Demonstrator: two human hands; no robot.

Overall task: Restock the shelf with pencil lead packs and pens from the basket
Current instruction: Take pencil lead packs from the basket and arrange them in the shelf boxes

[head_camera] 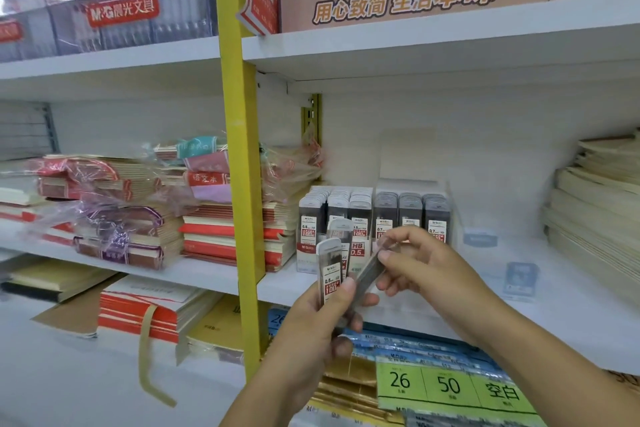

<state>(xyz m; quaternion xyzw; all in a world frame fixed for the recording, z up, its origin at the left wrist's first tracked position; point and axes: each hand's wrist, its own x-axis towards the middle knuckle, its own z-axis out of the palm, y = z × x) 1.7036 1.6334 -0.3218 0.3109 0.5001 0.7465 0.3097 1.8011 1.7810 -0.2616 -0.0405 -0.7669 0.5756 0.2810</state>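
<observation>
Head view: mid-restock, sorting step. The left hand (311, 322) grips a small bunch of lead packs (330, 274) upright. The right hand (422, 263) pinches a single pack (369, 270), tilted, probably peeling it off the bunch. Next, I'd guess: slot it into the matching row of the display box (377, 211) just beyond the fingers. The rows look full, so a tight fit. Yellow post (242, 184) left of the hands, notebook stacks (595, 204) far right: neither blocks. Basket not in view.

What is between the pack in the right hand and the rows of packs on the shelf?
Nothing visible blocks the darker right rows. The packs held upright in the left hand stand before the lighter left rows, beside the pack the right hand pinches.
</observation>
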